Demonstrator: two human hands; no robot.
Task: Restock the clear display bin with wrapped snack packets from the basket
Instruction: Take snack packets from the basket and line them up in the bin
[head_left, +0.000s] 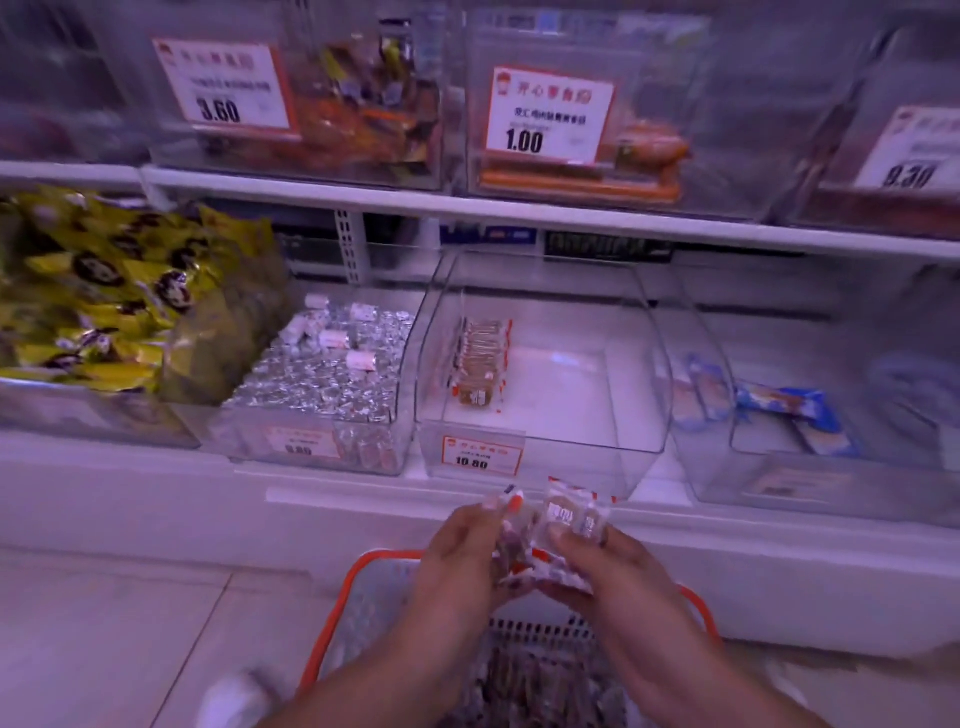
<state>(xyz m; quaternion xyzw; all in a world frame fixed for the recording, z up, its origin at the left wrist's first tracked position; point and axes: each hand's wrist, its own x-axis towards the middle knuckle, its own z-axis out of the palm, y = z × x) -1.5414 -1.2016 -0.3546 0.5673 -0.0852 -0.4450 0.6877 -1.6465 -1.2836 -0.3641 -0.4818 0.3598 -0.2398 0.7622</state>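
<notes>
The basket (382, 564), orange-rimmed with grey mesh walls, sits on the floor directly below the person's forearms. More wrapped packets lie inside it; they are blurred and cannot be counted.

Above the basket's far rim, both hands meet around a bunch of packets (563, 525). The left hand (462, 545) has its fingers curled round the left side of the bunch, with an orange-painted nail showing at the top. The right hand (613, 564) grasps the right side, with the thumb pressed across the front of a clear packet with red-and-white ends. The bunch is held just in front of the lower shelf's edge, below the bin.

The bin (644, 364), clear and open-topped, stands on the lower shelf (332, 486) straight ahead of the hands. A single row of matching packets (480, 358) stands on edge against its left wall; most of its floor is bare. An orange-bordered price tag (480, 454) reading 10.80 is fixed to its front.

Left of the bin, a second clear bin holds silver foil sweets (322, 369). Further left is a heap of yellow bags (104, 291). To the right, another clear bin holds blue packets (789, 410).

The upper shelf (519, 210) carries more clear bins with orange-toned goods, tagged 3.60 and 1.00; a third tag at the right edge is partly cut off.
</notes>
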